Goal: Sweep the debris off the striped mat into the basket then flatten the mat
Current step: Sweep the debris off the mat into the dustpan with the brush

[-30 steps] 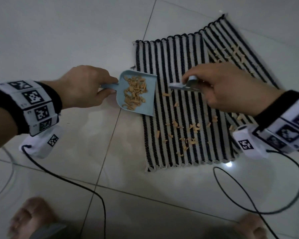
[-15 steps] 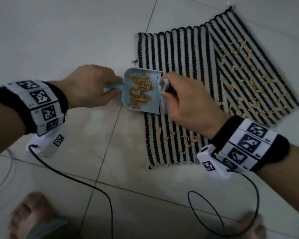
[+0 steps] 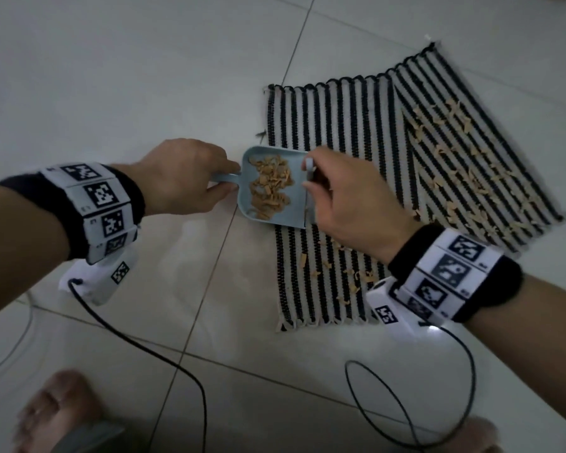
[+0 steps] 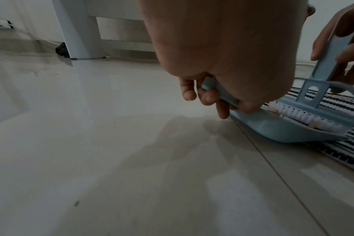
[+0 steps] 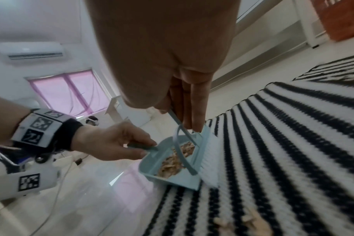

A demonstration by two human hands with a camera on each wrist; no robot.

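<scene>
A black-and-white striped mat (image 3: pixel 340 119) lies on the tiled floor, its right part folded over. Tan debris (image 3: pixel 464 178) is scattered on that fold and near the front edge (image 3: pixel 334 266). My left hand (image 3: pixel 183 178) grips the handle of a light blue dustpan (image 3: pixel 294 207) whose lip rests on the mat's left edge; a heap of debris (image 3: pixel 270 188) lies in it. My right hand (image 3: pixel 347 197) holds a small blue brush (image 5: pixel 207 153) by its handle, its white bristles (image 4: pixel 313 118) at the dustpan's lip. The basket is not clearly in view.
Black cables (image 3: pixel 406 403) from the wrist cameras trail over the floor in front. My bare feet (image 3: pixel 56 416) show at the bottom edge. A white furniture leg (image 4: pixel 77 32) stands at the back left, and something orange (image 5: pixel 341 17) sits far right.
My right hand swept the brush leftward across the mat up to the dustpan's lip. The dustpan and left hand stayed in place.
</scene>
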